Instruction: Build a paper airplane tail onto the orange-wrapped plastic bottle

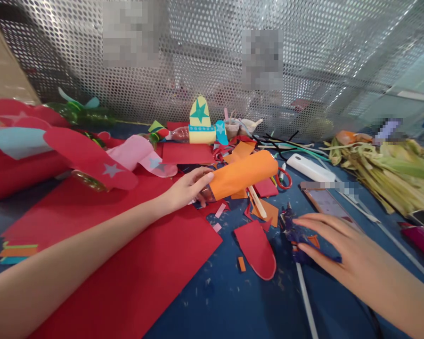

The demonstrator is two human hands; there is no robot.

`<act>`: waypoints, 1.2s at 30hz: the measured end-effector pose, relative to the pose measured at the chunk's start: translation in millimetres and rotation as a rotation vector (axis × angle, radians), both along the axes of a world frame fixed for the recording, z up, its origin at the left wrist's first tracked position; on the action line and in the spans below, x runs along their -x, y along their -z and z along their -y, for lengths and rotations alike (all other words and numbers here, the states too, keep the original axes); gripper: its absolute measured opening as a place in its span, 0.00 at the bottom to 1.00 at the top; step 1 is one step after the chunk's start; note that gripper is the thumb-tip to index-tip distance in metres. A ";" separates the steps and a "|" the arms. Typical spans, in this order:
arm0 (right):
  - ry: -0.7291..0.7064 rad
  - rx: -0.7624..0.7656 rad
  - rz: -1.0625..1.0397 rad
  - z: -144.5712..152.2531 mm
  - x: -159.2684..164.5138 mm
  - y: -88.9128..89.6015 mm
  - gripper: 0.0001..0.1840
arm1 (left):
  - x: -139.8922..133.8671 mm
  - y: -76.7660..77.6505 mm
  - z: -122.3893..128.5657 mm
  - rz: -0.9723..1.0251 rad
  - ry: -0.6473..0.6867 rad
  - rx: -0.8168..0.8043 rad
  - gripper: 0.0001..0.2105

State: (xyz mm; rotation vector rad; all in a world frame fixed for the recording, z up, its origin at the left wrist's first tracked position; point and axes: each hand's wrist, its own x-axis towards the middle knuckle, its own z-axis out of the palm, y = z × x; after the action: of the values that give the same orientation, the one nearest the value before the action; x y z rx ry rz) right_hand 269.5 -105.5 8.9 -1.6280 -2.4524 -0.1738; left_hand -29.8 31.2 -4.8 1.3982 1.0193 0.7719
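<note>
My left hand (pixel 194 187) is closed around one end of a plastic bottle wrapped in orange paper (pixel 245 174), holding it tilted above the paper scraps. On the right, my right hand (pixel 330 240) is stretched over a dark blue glue gun (pixel 290 230), thumb and fingers apart with their tips at its body. The gun's orange trigger shows between them, and a white glue stick (pixel 306 301) sticks out of its back. Between my hands lies a red rounded paper cutout (pixel 256 249). Red scissors handles (pixel 284 179) show behind the bottle's far end.
Large red paper sheets (pixel 169 268) spread across the left. Red paper shapes with stars (pixel 92 160) lie behind them. A paper-trimmed bottle rocket (pixel 201 129) stands by the perforated metal wall. At right are a white power strip (pixel 311 168), a phone (pixel 330 205) and dried husks (pixel 385 165).
</note>
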 end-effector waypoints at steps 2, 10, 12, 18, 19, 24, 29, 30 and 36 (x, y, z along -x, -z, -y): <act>-0.134 0.011 -0.043 -11.7 26.4 -7.0 0.15 | -0.4 -0.2 0.6 -0.006 0.001 0.007 0.11; -0.273 0.170 -0.034 -53.2 68.4 8.4 0.06 | 2.0 7.6 -2.1 0.036 0.010 -0.008 0.13; -0.253 0.193 -0.087 -52.0 65.3 4.4 0.06 | 2.5 9.7 -3.0 0.052 0.018 -0.006 0.14; -0.253 0.102 -0.319 -53.0 72.8 -20.8 0.06 | 2.4 11.5 -4.6 0.059 0.029 -0.030 0.14; -0.277 0.057 -0.337 -55.5 77.0 -22.2 0.07 | 2.4 11.5 -4.7 0.053 0.028 -0.030 0.14; -0.350 -0.116 -0.404 -70.9 95.2 -14.5 0.09 | 2.8 13.3 -5.0 0.043 0.051 -0.029 0.16; -0.223 -0.045 -0.587 -78.2 99.9 -5.0 0.06 | 3.8 18.3 -6.5 0.093 0.070 -0.042 0.17; -0.187 -0.016 -0.633 -78.3 100.1 -4.0 0.05 | 4.0 18.9 -6.7 0.097 0.074 -0.041 0.18; -0.065 0.101 -0.805 -77.1 99.1 -2.3 0.01 | 4.0 17.4 -5.3 0.106 0.076 -0.041 0.17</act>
State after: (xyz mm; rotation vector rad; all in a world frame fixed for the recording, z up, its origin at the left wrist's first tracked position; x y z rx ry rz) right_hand 170.4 -28.4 11.1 -1.2883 -1.8901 0.5215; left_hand -33.9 36.5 -22.2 1.4079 0.8683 0.8055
